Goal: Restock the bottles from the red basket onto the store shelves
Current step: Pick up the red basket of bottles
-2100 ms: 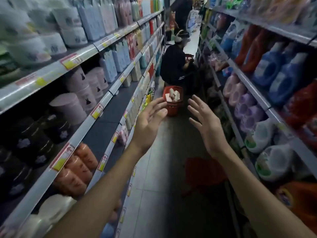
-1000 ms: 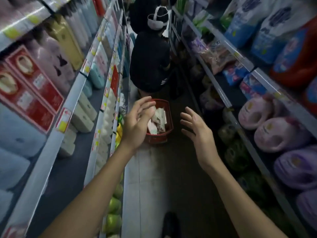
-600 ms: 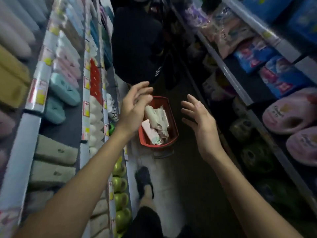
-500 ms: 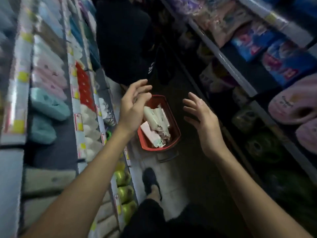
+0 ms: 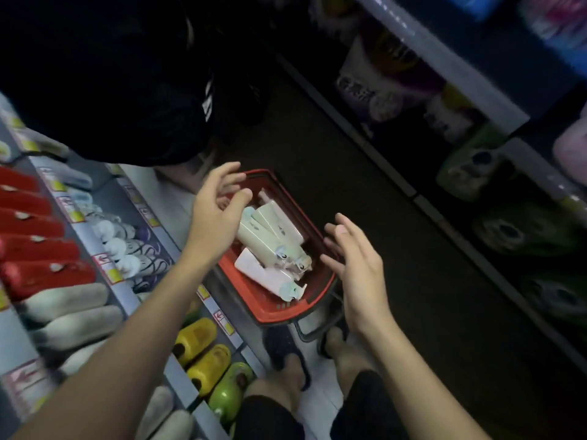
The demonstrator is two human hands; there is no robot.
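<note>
- My left hand [image 5: 219, 214] is hovering, fingers spread and holding nothing, over the red basket [image 5: 254, 300].
- The bottles [image 5: 270, 242] are lying just right of it.
- My right hand [image 5: 355, 268] is hanging open and empty beside the basket's right rim.

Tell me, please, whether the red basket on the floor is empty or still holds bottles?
It still holds bottles. Several pale bottles lie on their sides inside the red basket, piled over one another, with both hands open above them.

left hand [image 5: 219, 214] hides part of basket [image 5: 279, 312]; labels blurred.
</note>
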